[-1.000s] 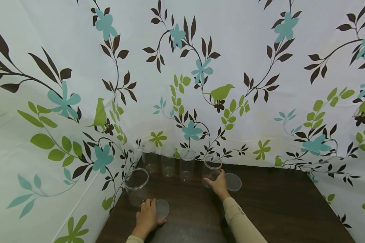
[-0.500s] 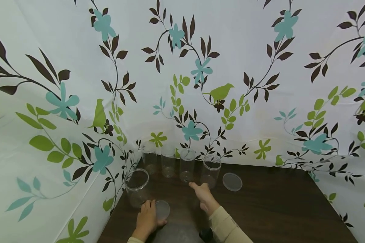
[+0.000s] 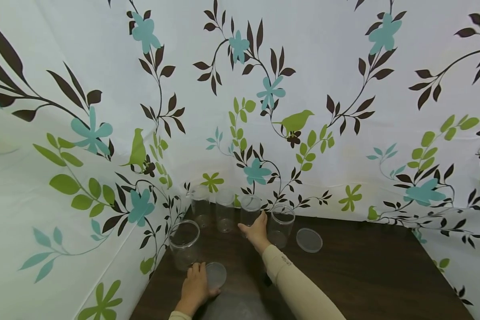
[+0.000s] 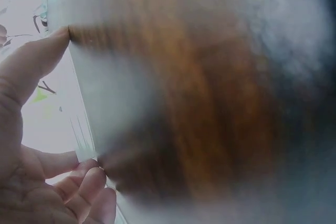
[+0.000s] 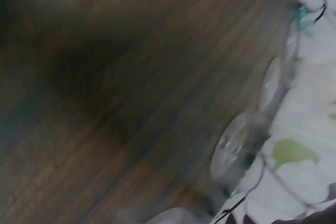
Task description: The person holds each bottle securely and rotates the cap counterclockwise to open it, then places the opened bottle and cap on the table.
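My left hand rests on the dark table beside a clear round lid, in front of a wide open-topped clear plastic jar. In the left wrist view its thumb is spread from the loosely bent fingers, tips at the tabletop. My right hand reaches to the third clear jar in the back row, thumb on its left and fingers on its right. Another open-topped clear jar stands just right of this hand.
Two more slim clear jars, one at the far left and one beside it, stand along the patterned wall sheet. A second round lid lies on the table, right of the open-topped jar.
My right hand has let go of the open-topped jar in the row and moved left to the third jar. The left hand stays by the lid. The head view has shifted slightly.
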